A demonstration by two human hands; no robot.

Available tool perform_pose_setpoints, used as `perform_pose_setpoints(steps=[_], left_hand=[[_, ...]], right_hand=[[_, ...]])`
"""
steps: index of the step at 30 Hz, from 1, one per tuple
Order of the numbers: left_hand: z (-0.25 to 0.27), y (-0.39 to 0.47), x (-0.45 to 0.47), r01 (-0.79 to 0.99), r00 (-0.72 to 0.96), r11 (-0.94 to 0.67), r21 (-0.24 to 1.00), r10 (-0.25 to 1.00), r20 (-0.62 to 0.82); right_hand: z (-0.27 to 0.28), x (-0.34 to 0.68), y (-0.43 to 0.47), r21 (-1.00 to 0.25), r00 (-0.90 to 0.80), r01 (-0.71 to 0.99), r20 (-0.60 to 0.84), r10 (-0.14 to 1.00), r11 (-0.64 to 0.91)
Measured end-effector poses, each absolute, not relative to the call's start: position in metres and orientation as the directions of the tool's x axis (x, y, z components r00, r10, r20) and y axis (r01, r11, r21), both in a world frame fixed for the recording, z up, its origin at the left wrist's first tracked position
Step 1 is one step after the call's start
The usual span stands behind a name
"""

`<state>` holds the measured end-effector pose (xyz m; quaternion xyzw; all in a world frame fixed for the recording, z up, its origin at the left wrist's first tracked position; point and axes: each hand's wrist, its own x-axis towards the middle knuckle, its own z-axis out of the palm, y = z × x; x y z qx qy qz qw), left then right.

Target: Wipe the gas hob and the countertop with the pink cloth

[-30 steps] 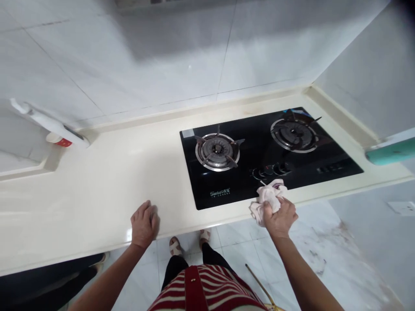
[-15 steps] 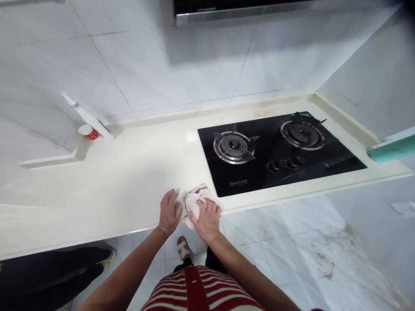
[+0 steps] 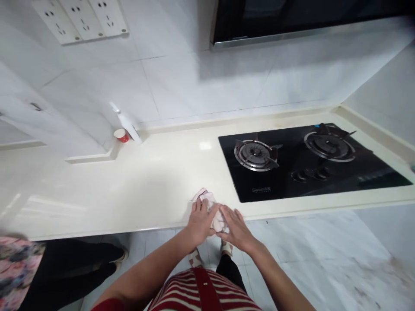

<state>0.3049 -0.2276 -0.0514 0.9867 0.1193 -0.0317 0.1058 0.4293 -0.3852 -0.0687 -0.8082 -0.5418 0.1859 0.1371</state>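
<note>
A pale pinkish-white cloth (image 3: 218,221) lies crumpled at the front edge of the cream counter (image 3: 168,172), with part of it hanging toward the edge. My left hand (image 3: 200,220) presses on it from the left, fingers over its upper part. From the right, my right hand (image 3: 236,228) grips its side, and the fingertips of both hands nearly meet. The palms hide some of the cloth. Just to the right is the black gas stove (image 3: 279,188) with two burners.
A red and white paper cup (image 3: 121,135) and a white bottle-like object (image 3: 129,127) stand by the wall at left. Wall sockets (image 3: 82,19) and a black range hood (image 3: 292,19) are above. Another person (image 3: 65,268) in dark trousers stands at lower left.
The view has shifted left. My left hand has moved from beside the cloth onto it, and my right hand has gone from its top to its right side.
</note>
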Motion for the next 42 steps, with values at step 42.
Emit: perform_pose_setpoints(steps=[42], left_hand=[[-0.061, -0.264, 0.336, 0.054, 0.998, -0.998, 0.023, 0.054, 0.019]], right_hand=[[-0.097, 0.454, -0.391, -0.222, 0.396, 0.896, 0.012, 0.918, -0.384]])
